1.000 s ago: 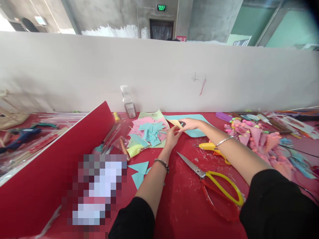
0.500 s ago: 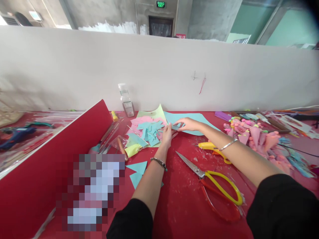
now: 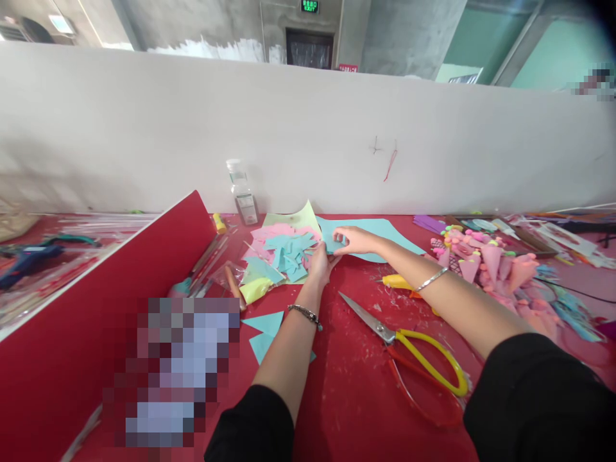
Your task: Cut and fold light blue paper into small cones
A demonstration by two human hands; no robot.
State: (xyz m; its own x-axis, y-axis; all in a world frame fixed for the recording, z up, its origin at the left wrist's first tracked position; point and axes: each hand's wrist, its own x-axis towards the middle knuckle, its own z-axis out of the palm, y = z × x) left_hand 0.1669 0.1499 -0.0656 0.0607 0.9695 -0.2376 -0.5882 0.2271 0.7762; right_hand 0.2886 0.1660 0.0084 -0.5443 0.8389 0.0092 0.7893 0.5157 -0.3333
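Observation:
Above the red tabletop my left hand (image 3: 320,263) pinches a small piece of blue paper (image 3: 330,243). My right hand (image 3: 359,241) meets the same piece from the right, fingers curled at its edge and thumb below. A larger blue sheet (image 3: 385,232) lies flat behind both hands. Just left of them is a heap of cut blue scraps (image 3: 290,253) over pink scraps (image 3: 272,234), with a pale yellow-green sheet (image 3: 308,215) beneath. Two blue triangles (image 3: 266,333) of paper lie beside my left forearm, partly covered by it.
Large scissors (image 3: 385,332) with yellow and red handles lie in front of my right arm. A yellow tool (image 3: 397,282) is partly under that forearm. Pink cone-shaped pieces (image 3: 495,263) are piled at right. A clear bottle (image 3: 245,202) stands by the white partition; a red board (image 3: 144,276) slants at left.
My right hand's fingers have curled in more, and more of the small blue paper shows between the hands. The left hand has hardly moved.

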